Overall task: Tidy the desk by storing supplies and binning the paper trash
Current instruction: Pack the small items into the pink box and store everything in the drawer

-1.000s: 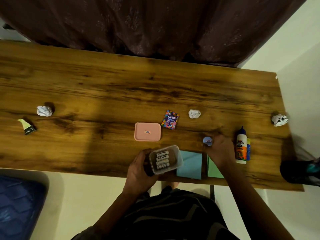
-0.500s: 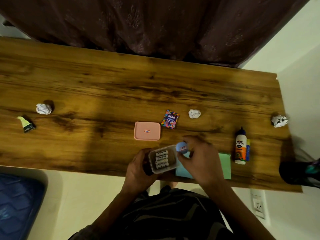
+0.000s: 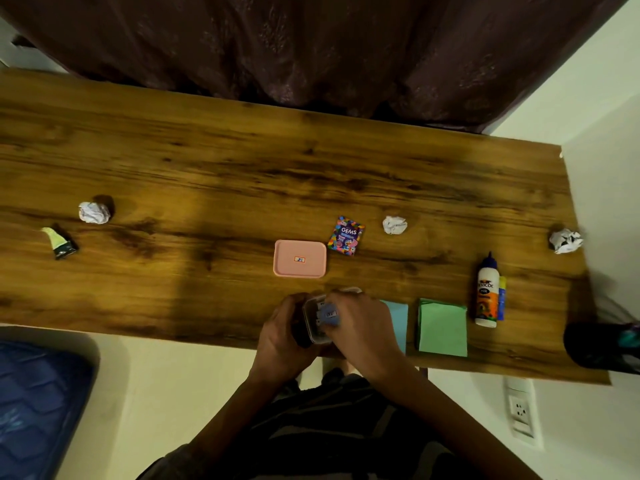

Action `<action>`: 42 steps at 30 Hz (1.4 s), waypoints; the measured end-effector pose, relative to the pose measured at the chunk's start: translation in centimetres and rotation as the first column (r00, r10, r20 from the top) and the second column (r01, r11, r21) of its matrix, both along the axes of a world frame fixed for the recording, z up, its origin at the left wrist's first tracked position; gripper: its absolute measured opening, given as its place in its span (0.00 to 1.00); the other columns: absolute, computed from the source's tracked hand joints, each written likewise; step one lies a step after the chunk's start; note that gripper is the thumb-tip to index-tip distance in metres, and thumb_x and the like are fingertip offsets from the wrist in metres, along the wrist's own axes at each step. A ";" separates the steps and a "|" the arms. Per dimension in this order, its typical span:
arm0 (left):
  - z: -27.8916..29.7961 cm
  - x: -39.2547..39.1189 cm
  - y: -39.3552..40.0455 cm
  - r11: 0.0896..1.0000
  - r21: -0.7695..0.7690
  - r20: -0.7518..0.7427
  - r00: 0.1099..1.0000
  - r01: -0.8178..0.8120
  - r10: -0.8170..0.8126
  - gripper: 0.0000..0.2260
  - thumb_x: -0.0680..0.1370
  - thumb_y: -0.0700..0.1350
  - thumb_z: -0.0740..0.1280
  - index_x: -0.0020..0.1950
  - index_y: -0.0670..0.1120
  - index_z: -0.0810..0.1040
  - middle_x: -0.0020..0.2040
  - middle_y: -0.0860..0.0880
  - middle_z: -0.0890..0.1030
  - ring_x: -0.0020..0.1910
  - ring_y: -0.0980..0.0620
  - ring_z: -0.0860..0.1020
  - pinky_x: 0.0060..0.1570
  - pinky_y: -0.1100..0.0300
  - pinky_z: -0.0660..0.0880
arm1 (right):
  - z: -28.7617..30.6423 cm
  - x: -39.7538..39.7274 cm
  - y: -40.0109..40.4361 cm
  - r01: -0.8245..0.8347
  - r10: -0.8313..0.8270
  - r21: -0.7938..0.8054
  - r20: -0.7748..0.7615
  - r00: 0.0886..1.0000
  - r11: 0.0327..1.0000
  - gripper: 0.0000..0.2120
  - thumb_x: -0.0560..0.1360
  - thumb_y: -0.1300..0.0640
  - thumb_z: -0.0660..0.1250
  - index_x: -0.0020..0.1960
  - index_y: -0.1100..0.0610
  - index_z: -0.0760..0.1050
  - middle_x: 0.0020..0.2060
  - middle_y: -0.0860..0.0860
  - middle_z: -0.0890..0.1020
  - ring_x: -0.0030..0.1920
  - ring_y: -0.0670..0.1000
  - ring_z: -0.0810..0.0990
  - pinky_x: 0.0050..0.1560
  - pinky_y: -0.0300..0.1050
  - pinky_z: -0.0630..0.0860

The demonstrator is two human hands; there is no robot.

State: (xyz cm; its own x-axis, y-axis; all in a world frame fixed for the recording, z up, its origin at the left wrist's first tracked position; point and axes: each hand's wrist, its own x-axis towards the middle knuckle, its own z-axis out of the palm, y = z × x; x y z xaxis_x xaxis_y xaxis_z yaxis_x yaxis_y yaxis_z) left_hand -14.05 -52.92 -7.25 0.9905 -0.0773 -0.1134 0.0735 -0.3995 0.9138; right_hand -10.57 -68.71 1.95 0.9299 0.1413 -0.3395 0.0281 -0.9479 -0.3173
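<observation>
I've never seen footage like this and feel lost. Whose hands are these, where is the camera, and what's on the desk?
There is no machine here: a person wears a camera on the head, looking down at a wooden desk. The left hand holds a clear plastic box; the right hand puts a small blue item into it. On the desk lie a pink lid, a Gems packet, three crumpled paper balls, blue and green sticky notes, and a glue bottle.

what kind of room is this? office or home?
Likely a home room, not an office: a wooden desk pushed against a dark curtain, what looks like a blue mattress on the floor beside it, and a wall socket low on the wall.
</observation>
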 end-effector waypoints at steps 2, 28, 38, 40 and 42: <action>0.3 0.1 -0.1 1.000 0.019 -0.011 1.000 -0.012 0.012 0.33 0.63 0.54 0.85 0.64 0.50 0.77 0.56 0.56 0.84 0.53 0.58 0.84 0.48 0.54 0.83 | -0.4 0.0 -0.2 0.003 -0.003 -0.003 -0.011 1.000 1.000 0.18 0.70 0.42 0.75 0.59 0.45 0.80 0.52 0.44 0.85 0.50 0.47 0.84 0.48 0.39 0.78; 0.5 0.2 0.0 0.999 -0.041 -0.067 0.998 0.012 -0.015 0.34 0.67 0.54 0.83 0.67 0.47 0.74 0.61 0.53 0.82 0.60 0.56 0.83 0.53 0.51 0.84 | -3.8 11.0 5.0 -0.331 0.338 -0.136 0.031 0.941 0.934 0.41 0.64 0.53 0.83 0.72 0.55 0.69 0.62 0.56 0.81 0.61 0.58 0.78 0.61 0.50 0.72; 0.9 0.9 0.7 0.994 -0.070 -0.096 0.991 0.084 -0.090 0.31 0.68 0.45 0.83 0.68 0.47 0.75 0.60 0.55 0.84 0.59 0.62 0.82 0.56 0.59 0.82 | 0.1 9.1 1.5 -0.192 0.173 0.152 0.127 0.977 0.970 0.54 0.63 0.53 0.82 0.81 0.51 0.57 0.60 0.57 0.80 0.60 0.57 0.77 0.71 0.56 0.67; 1.0 1.0 0.7 0.993 -0.075 -0.092 0.991 0.089 -0.096 0.31 0.69 0.45 0.83 0.68 0.47 0.75 0.60 0.55 0.84 0.59 0.62 0.82 0.56 0.60 0.82 | 2.2 7.3 -0.1 -0.177 0.148 0.197 0.155 0.977 0.964 0.54 0.63 0.51 0.82 0.81 0.48 0.55 0.62 0.56 0.80 0.62 0.57 0.75 0.68 0.55 0.69; 1.0 1.1 0.8 0.993 -0.075 -0.077 0.993 0.089 -0.095 0.31 0.68 0.45 0.83 0.68 0.48 0.75 0.61 0.55 0.83 0.59 0.61 0.82 0.56 0.59 0.82 | 3.7 5.1 -1.8 -0.174 0.153 0.173 0.128 0.980 0.969 0.55 0.64 0.47 0.80 0.81 0.41 0.50 0.66 0.53 0.77 0.66 0.56 0.72 0.72 0.57 0.67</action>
State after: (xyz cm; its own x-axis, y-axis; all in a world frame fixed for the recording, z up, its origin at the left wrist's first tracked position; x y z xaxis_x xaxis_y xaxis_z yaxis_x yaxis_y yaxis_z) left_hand -12.94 -52.09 -6.24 0.9668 -0.1783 -0.1832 0.1136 -0.3421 0.9328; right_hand -5.48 -70.51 5.62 0.9198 0.3444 -0.1881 0.2235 -0.8536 -0.4706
